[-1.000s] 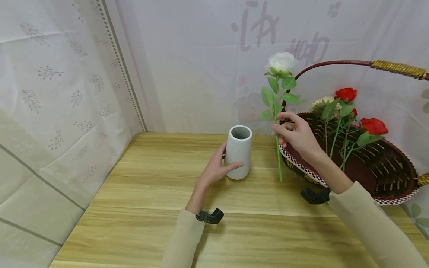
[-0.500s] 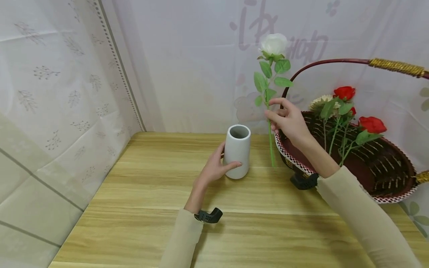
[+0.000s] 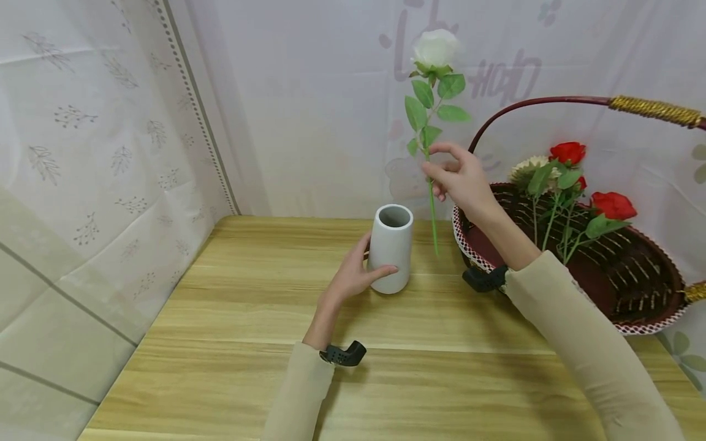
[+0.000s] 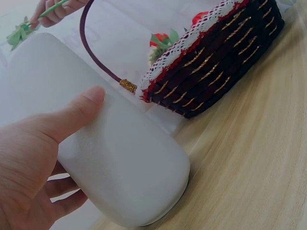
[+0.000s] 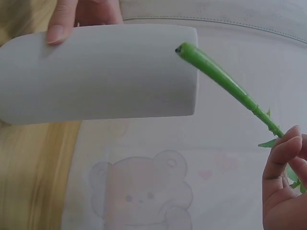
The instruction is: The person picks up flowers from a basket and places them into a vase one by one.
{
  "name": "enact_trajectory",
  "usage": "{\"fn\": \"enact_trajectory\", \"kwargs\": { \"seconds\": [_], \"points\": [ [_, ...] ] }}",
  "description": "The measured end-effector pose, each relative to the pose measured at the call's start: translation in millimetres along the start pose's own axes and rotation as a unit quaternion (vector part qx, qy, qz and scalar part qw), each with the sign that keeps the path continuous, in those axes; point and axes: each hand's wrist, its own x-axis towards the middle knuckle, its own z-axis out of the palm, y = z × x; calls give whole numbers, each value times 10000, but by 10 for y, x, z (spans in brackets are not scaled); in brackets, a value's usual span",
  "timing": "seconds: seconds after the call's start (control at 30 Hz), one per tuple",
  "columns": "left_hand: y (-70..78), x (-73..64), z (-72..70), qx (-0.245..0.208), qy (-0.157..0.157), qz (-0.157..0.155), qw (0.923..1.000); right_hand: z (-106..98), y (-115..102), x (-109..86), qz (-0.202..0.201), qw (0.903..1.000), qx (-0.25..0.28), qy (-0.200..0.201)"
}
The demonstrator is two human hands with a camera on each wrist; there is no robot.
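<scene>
A white vase stands upright on the table, its round mouth facing up. My left hand grips its left side, thumb across the front and fingers behind; the left wrist view shows the same hold on the vase. Up and to the right, my right hand pinches the green stem of a white rose between thumb and forefinger. The rose is upright, bloom on top, and its stem end hangs right of the vase mouth. In the right wrist view the bare stem overlaps the vase rim.
A dark woven basket with white lace trim and a tall arched handle stands at the right. Several flowers lean in it, among them red roses and a cream bloom. A printed curtain hangs behind the wooden table.
My right hand has carried the white rose up and to the left, away from the basket and nearer the vase. My left hand and the vase have stayed in place.
</scene>
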Motion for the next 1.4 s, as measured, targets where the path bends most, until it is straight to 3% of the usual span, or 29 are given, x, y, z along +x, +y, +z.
{"fn": "enact_trajectory", "kwargs": {
  "seconds": [0.47,0.5,1.0,1.4],
  "points": [
    [49,-29,-23,-129,1,33,9999,199,-165,248,-182,9996,-164,-130],
    [-7,-12,-12,-117,4,28,9999,211,-172,260,-197,9995,-187,-134],
    [-26,11,-7,-4,-4,59,10000,372,-343,410,-389,9985,-376,-88],
    [-20,18,-6,-7,-40,6,10000,456,-340,471,-680,9967,-438,-105]
  ]
}}
